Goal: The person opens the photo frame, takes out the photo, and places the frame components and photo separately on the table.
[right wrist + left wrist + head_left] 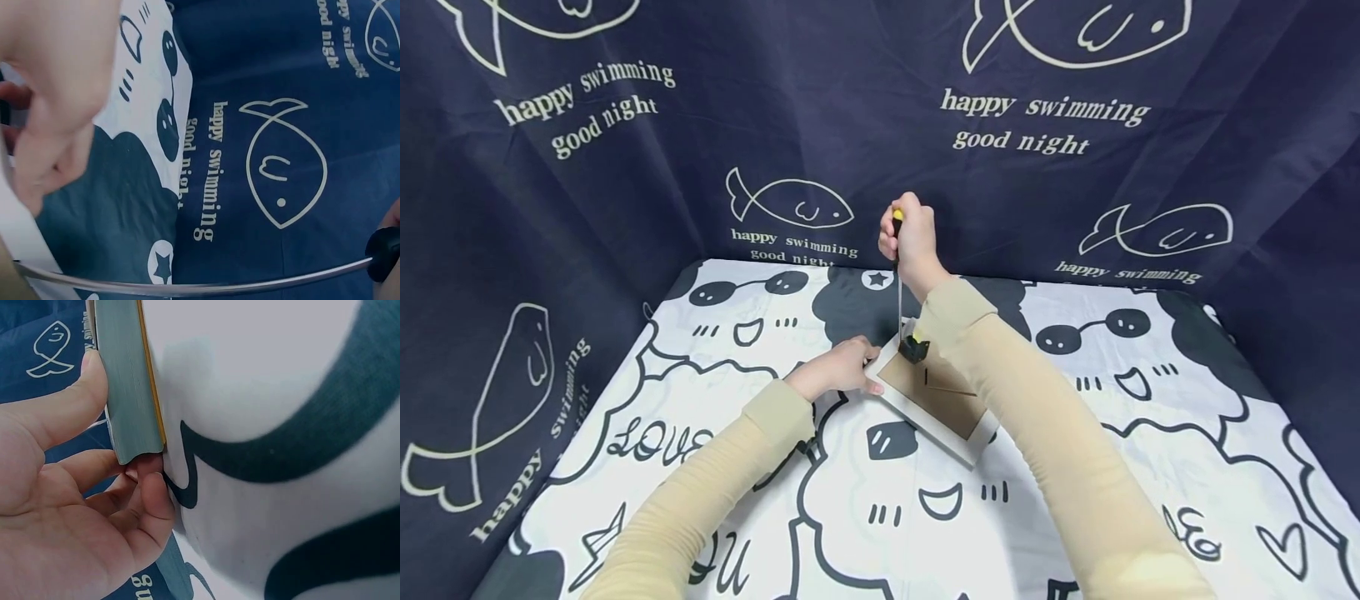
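Note:
In the head view my right hand [912, 237] grips a long screwdriver [900, 292] by its black and yellow handle, shaft pointing straight down. Its lower end meets the upper corner of a white-edged picture frame [936, 431], which lies with its brown backing board [917, 393] upward. Beside the shaft sits a small black piece with a yellow spot [913, 347], its kind unclear. My left hand [846, 365] holds the frame's left corner, thumb on the near side. The left wrist view shows the fingers tucked at the end of the frame's edge [128, 381].
A white cloth [880, 508] with black cartoon prints covers the work surface. Dark blue curtains [865, 108] with fish drawings rise behind it and at both sides. My right forearm [1052, 433] hides part of the frame's right side.

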Demonstrator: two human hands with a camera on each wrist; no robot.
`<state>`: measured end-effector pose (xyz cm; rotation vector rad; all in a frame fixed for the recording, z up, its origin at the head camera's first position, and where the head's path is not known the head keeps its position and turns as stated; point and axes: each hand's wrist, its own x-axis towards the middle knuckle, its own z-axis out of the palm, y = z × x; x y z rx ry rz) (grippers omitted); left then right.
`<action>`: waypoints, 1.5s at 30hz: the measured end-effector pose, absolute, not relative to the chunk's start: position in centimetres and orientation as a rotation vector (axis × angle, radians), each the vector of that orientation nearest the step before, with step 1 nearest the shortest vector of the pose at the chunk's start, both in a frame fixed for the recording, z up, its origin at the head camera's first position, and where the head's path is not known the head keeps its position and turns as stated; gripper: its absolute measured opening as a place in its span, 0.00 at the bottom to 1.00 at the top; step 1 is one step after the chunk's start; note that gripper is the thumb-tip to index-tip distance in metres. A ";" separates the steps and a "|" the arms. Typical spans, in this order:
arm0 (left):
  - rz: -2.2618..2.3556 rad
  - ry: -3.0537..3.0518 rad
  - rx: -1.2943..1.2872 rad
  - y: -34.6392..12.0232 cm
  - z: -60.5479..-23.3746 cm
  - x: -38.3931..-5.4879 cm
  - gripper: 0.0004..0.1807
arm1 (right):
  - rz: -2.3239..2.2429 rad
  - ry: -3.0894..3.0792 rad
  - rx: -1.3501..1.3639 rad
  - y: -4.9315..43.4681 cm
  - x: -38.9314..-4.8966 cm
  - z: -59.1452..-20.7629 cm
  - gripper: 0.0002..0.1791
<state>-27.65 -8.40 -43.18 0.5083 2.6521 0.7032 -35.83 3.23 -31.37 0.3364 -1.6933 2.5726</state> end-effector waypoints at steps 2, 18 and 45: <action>0.707 2.647 0.510 -8.3 -43.2 -27.6 0.42 | 2.559 -1.719 0.288 3.0 -36.4 -31.3 0.25; 0.664 2.659 0.528 -7.6 -42.7 -27.7 0.42 | 2.467 -1.855 -0.053 3.0 -39.2 -31.2 0.23; 0.678 2.652 0.352 -7.5 -42.8 -27.1 0.39 | 2.690 -1.058 0.934 13.0 -28.2 -33.9 0.18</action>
